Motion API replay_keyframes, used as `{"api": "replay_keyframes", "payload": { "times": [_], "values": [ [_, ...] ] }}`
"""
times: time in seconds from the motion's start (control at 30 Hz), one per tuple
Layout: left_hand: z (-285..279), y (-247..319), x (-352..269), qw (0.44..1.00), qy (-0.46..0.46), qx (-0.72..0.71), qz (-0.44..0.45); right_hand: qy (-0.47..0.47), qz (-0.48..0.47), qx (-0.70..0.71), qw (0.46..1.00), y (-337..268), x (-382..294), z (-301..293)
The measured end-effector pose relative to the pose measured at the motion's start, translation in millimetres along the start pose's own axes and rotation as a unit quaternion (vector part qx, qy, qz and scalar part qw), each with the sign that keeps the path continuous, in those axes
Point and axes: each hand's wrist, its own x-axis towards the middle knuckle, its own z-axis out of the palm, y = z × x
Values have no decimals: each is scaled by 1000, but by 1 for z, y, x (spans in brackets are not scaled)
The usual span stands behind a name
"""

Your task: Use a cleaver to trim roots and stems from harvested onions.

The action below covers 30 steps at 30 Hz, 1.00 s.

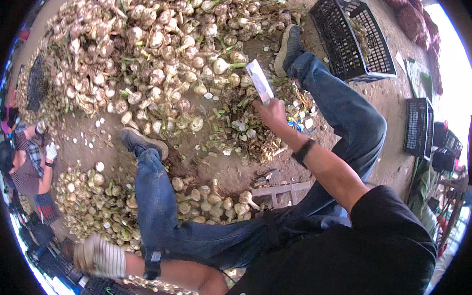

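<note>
My right hand (pixel 273 113), bare with a dark band on its wrist, grips a knife with a broad rectangular blade (pixel 259 80). The blade points up and away over trimmed garlic stalks and roots (pixel 240 126) on the dirt floor. Just past its tip lies a garlic bulb with a green stem (pixel 222 66). My left hand (pixel 99 256), in a striped work glove, is stretched far out to the left and blurred by motion. It is near a heap of garlic bulbs (pixel 97 205); whether anything is in its fingers cannot be made out.
A large garlic pile (pixel 157 47) spreads beyond my feet. More bulbs (pixel 214 205) lie between my legs beside a wooden frame (pixel 281 191). Black plastic crates (pixel 337 38) (pixel 418 128) stand at the right. Another person (pixel 28 163) with gloves sits at the far left.
</note>
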Motion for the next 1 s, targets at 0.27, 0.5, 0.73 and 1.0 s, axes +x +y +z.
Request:
{"api": "replay_keyframes", "payload": {
  "times": [0.27,0.5,0.73,1.0],
  "values": [
    [-28,-121,-13,955,-2,186,-229,95,88,105,986,-9,89,58],
    [-52,-169,-34,895,160,257,-328,84,63,285,953,-7,86,24],
    [-82,-245,-111,733,157,456,-479,-79,-91,408,905,-69,-85,-50],
    [-89,-261,-151,734,-44,494,-464,-252,-241,270,898,-20,-222,-70]
  ]
}}
